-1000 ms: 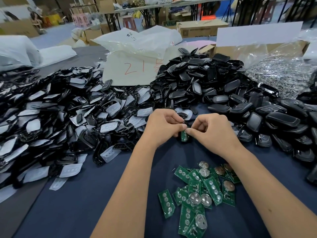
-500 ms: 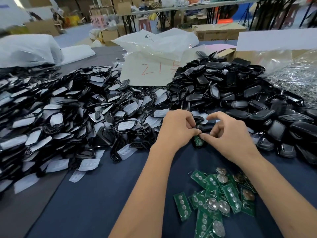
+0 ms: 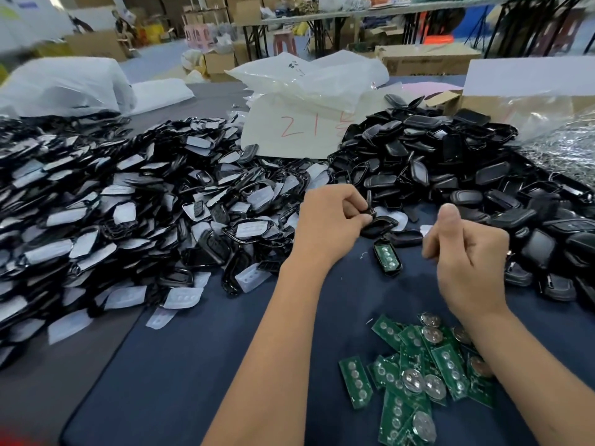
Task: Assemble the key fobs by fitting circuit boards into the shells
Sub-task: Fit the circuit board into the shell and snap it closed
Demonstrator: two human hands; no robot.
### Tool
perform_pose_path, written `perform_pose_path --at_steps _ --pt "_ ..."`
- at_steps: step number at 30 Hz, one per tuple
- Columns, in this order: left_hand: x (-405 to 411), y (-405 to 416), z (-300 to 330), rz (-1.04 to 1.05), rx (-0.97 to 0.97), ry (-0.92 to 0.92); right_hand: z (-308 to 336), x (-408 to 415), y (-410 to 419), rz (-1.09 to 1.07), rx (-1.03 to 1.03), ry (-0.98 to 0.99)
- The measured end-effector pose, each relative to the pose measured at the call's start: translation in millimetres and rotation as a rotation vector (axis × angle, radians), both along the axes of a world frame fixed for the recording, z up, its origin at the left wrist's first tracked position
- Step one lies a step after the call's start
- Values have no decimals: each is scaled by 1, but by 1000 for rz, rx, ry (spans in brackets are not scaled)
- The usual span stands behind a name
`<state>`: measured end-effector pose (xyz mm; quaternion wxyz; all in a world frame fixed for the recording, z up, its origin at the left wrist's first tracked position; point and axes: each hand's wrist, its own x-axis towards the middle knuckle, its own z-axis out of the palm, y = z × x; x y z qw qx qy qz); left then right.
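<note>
Small black plastic shell with green circuit board seated inside [image 3: 388, 258] lay on the dark blue cloth [image 3: 199, 365], between both hands, touched by neither. Likely light, rigid, glossy-slick; best pinched by its long edges. Left hand [image 3: 331, 225] pinched another black shell [image 3: 378, 224]. Right hand [image 3: 467, 252] curled, apparently empty.

The right hand [image 3: 467, 252] is motion-blurred, possibly empty; the left hand's fingers [image 3: 351, 217] hide part of a black shell [image 3: 380, 225].

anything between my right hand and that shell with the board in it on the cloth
Nothing visible. The right hand hovers just right of the shell with the board, with only bare blue cloth between them.
</note>
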<state>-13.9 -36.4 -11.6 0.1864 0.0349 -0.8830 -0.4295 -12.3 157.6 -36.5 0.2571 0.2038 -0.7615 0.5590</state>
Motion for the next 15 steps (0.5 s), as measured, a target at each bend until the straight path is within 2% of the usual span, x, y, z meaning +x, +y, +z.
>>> perform_pose_path --at_steps 6,12,15 --pt "15 -36 4 117 -27 72 0 -1 0 7 -54 -83" --pt "42 -86 6 300 -76 110 8 1 -8 81 22 16" --pt "52 -112 12 444 -183 111 22 5 -31 119 80 82"
